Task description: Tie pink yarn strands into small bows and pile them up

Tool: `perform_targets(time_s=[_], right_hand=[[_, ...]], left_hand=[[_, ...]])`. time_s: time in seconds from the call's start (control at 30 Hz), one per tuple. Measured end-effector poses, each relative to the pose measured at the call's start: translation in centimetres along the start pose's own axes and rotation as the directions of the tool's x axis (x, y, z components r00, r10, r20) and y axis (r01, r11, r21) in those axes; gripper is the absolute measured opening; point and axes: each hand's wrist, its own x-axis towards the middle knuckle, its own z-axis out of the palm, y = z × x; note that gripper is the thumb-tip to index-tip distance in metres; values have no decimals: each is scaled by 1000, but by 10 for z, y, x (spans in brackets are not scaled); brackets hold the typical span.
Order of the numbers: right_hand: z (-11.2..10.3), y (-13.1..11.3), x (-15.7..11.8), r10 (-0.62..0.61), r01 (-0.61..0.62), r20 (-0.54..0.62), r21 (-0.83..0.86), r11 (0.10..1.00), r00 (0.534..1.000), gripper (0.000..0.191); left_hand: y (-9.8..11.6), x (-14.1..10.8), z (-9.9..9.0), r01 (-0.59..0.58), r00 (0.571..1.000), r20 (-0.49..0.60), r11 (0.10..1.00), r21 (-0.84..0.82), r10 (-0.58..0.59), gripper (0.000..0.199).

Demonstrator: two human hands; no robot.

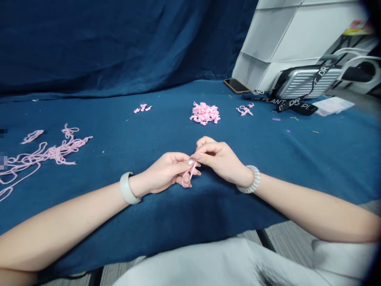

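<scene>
Near the middle of the blue cloth, my left hand (pixel 171 171) and my right hand (pixel 220 159) meet at the fingertips. A pink cord (pixel 193 171) is pinched between them, and a loop of it hangs below the fingertips. Both hands are closed on this cord; its upper part is hidden by the fingers. Beyond the hands lies a heap of knotted pink pieces (pixel 205 113). A few small pink pieces (pixel 143 108) are farther left, and a loose pink knot (pixel 245 110) is to the right of the heap. Long tangled pink cords (pixel 56 153) spread at the left.
At the back right are a phone (pixel 236 86), white boxes (pixel 268 43), a silver case (pixel 309 82) with a black lettered strap (pixel 300 106), and a pale flat packet (pixel 335 106). Small scraps (pixel 276 119) lie on the blue cloth (pixel 133 135).
</scene>
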Motion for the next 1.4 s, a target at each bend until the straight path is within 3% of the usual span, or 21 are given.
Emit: perform_targets(time_s=[0.23, 0.4, 0.67, 0.77, 0.9, 1.13, 1.4], right_hand=[[3, -3, 0, -30, 33, 129, -23, 999, 991, 29], [5, -6, -1, -19, 21, 119, -15, 1000, 993, 32], [-6, 3, 3, 195, -215, 109, 219, 952, 975, 29], [-12, 5, 5, 202, -239, 172, 231, 943, 964, 30], [-15, 1, 6, 130, -173, 252, 158, 972, 959, 25], [-14, -12, 4, -27, 28, 154, -10, 1000, 988, 13], [-11, -17, -2, -248, 285, 152, -319, 904, 957, 8]], left_hand=[[1, 0, 0, 32, 999, 21, 999, 26, -32, 22], [1, 1, 2, 25, 1000, 1, 999, 41, -25, 27], [-2, -1, -2, -3, 1000, 22, 995, 100, 1, 25], [-2, -1, -2, -3, 1000, 22, 996, 91, 1, 24], [-2, -1, -1, 1, 1000, 25, 999, 53, -2, 24], [-2, -1, -1, 5, 1000, 8, 995, 101, -6, 24], [0, 0, 2, 27, 999, -28, 994, 109, -24, 25]])
